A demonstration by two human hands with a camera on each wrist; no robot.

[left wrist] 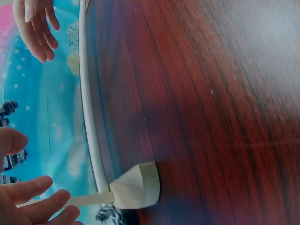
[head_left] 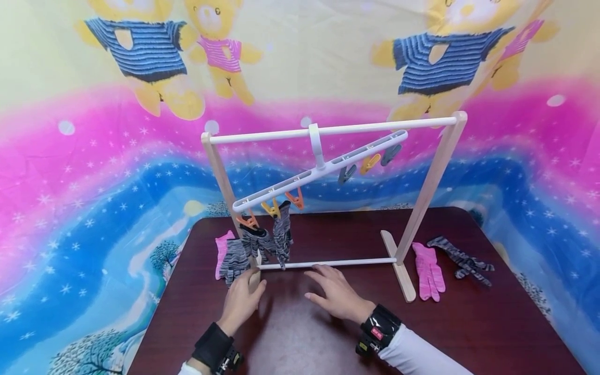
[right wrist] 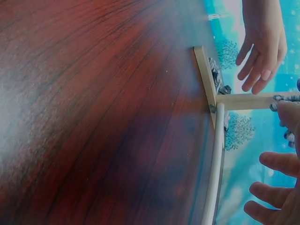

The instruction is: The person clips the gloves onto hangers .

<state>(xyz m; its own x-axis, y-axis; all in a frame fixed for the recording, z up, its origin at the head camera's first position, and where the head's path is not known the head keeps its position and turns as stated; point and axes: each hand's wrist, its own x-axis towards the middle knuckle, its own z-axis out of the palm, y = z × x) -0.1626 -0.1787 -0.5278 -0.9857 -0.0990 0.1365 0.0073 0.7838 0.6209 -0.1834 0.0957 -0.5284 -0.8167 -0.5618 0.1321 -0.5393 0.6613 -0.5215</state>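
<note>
My left hand (head_left: 241,299) is over the table beside the left foot (head_left: 254,281) of a wooden rack, its fingers loosely spread; the left wrist view shows it apart from that foot. Relaxed and holding nothing, my right hand (head_left: 338,296) hovers in front of the rack's lower white bar (head_left: 337,264). From the rack's top bar (head_left: 262,136) a white clip hanger (head_left: 300,181) hangs tilted, left end low. Black-and-grey knit gloves (head_left: 283,232) dangle from its orange clip (head_left: 248,221) and yellow clip (head_left: 271,209) at the left.
Left of the rack lie a pink glove (head_left: 222,252) and a grey striped glove (head_left: 234,260). On the right lie another pink glove (head_left: 428,273) and a dark striped glove (head_left: 461,259). Grey clips (head_left: 347,174) hang at the hanger's right half. A patterned cloth (head_left: 300,62) stands behind.
</note>
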